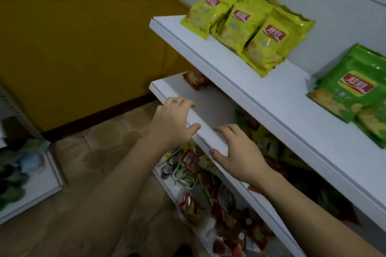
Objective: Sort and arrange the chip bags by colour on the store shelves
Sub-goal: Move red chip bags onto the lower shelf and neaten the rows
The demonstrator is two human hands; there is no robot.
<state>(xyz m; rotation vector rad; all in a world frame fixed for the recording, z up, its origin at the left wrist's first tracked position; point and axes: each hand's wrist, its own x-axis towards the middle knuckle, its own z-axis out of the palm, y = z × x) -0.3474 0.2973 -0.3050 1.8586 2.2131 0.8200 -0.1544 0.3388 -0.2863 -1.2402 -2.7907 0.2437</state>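
Observation:
Yellow chip bags stand in a cluster at the left of the top shelf. Green chip bags lie further right on the same shelf. A red chip bag sits at the back left of the middle shelf. More yellow, green and red bags lie in shadow further along it. My left hand and my right hand both grip the middle shelf's front edge, fingers curled over the top. Neither holds a bag.
The bottom shelf holds a jumble of red bags and small packaged goods. A second white shelf unit with dark green items stands at the left. Tiled floor lies between them, below a yellow wall.

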